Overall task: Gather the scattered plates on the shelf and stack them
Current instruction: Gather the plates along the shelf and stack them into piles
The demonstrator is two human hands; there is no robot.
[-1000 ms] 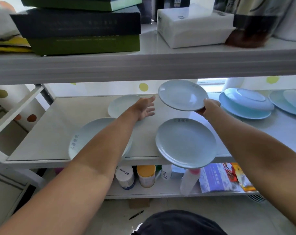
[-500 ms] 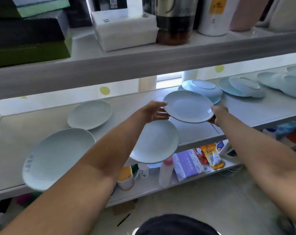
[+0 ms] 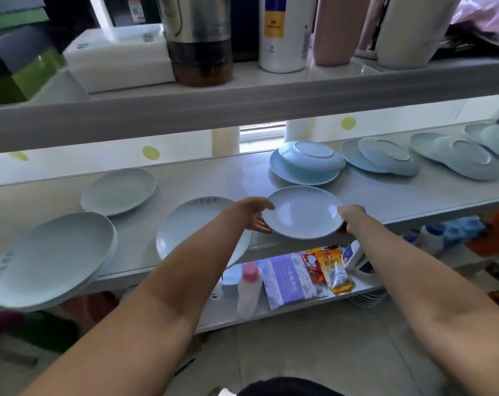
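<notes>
1. At the far left, a stack of pale plates sits at the near edge of the shelf. Its near rim hangs out past the edge.
2. Farther back and a little to the right, a small plate lies alone, right way up.
3. Next comes a large plate near the shelf's front edge, partly covered by the left forearm crossing over it.
4. The left hand grips the left rim of the held plate, with the thumb on top of the rim and the fingers curled beneath it.
5. The held plate lies between the two hands, right way up and roughly level. It is over the near part of the shelf, just right of the large plate. Whether its underside touches the shelf cannot be told.
6. The right hand grips the plate's right rim, closed around the edge, with most of its fingers hidden under the plate.
7. Just behind the held plate, an upturned dish rests on a blue plate.
8. Farther right along the back, more upturned plates lie overlapping one another toward the shelf's right end.
9. On the lower shelf below the hands stand a pink-capped bottle and some snack packets.
</notes>
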